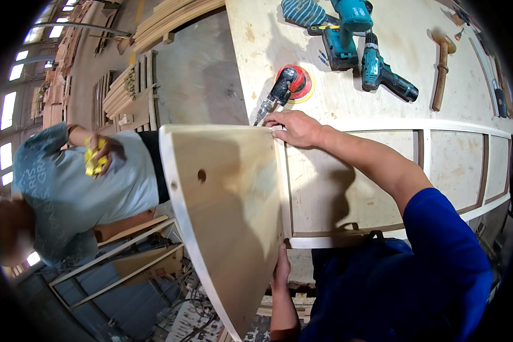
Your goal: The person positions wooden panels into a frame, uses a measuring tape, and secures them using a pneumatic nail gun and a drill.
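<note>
A pale wooden panel (pixel 228 188) stands upright against the end of a long, light wooden frame (pixel 347 235) with crossbars. One dark round hole (pixel 202 176) shows in the panel's face. At the far corner, where panel and frame meet, my right hand (pixel 297 129) is closed, thumb and fingers pinching the panel's edge. Down at the near corner, my left hand (pixel 281 268) rests against the panel's lower edge. Its fingers are mostly hidden behind the wood.
On the worktable (pixel 404 17) lie a red and black sander (pixel 288 85), a teal drill (pixel 382 74), another teal power tool (pixel 343 40), a striped glove (pixel 302 12) and a wooden-handled hammer (pixel 441 68). To the left, another person (pixel 97 188) holds yellow pieces (pixel 95 161). Stacked boards (pixel 171 20) lie beyond.
</note>
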Demonstrator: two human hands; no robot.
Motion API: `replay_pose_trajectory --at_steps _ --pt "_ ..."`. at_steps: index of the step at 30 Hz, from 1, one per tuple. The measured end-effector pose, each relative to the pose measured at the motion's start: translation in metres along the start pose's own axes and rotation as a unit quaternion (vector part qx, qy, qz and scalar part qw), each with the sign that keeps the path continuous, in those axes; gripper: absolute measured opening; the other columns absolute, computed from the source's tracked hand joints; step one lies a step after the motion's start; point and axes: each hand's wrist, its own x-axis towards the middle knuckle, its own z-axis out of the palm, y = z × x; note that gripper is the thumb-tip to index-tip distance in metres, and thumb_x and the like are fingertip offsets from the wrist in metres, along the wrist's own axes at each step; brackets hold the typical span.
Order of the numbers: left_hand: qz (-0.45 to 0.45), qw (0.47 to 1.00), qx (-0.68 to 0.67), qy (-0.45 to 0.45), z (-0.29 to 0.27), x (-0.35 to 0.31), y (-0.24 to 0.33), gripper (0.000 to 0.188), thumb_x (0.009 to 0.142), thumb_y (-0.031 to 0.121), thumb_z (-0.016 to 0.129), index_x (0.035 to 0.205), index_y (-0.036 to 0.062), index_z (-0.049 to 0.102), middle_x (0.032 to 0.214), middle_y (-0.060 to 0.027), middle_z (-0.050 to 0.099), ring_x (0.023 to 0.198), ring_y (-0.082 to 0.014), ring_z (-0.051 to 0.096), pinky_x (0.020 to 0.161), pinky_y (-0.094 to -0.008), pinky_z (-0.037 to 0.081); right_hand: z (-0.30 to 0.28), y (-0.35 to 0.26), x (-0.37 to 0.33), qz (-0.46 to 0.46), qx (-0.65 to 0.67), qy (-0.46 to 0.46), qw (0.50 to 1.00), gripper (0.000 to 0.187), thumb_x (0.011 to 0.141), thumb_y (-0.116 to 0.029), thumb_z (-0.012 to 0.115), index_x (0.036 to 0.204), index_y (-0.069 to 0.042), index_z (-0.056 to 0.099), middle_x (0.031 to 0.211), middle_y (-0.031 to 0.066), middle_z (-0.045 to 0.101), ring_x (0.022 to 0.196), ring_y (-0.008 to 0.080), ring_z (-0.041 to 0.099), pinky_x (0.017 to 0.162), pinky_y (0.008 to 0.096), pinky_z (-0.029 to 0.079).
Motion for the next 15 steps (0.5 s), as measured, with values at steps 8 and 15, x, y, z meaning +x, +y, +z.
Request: replay_pose_trajectory --at_steps 8,15 --pt "0.075 0.993 -0.092 0.016 0.01 0.01 -0.01 0.052 0.103 0.029 0.061 0.145 -0.0007 0.053 0.149 -0.0199 0.054 0.138 -0.0303 0.049 0.118 -0.0414 0.035 0.018 -0.026 -0.099 -0.101 -0.219 0.113 0.964 0.054 0.091 -0.014 0.065 0.142 -0.003 0.049 0.134 0.0198 0.06 0.128 0.038 0.053 0.11 0.0503 0.042" --pt "0.186 0.977 -0.048 0.093 0.016 0.029 -0.034 0.042 0.098 0.022 0.067 0.131 -0.0043 0.063 0.134 -0.0195 0.066 0.122 -0.0316 0.062 0.107 -0.041 0.046 0.057 -0.035 -0.297 -0.06 -0.167 -0.041 0.983 0.053 0.086 -0.019 0.072 0.134 0.001 0.059 0.142 0.0205 0.056 0.137 0.0396 0.047 0.119 0.0519 0.034"
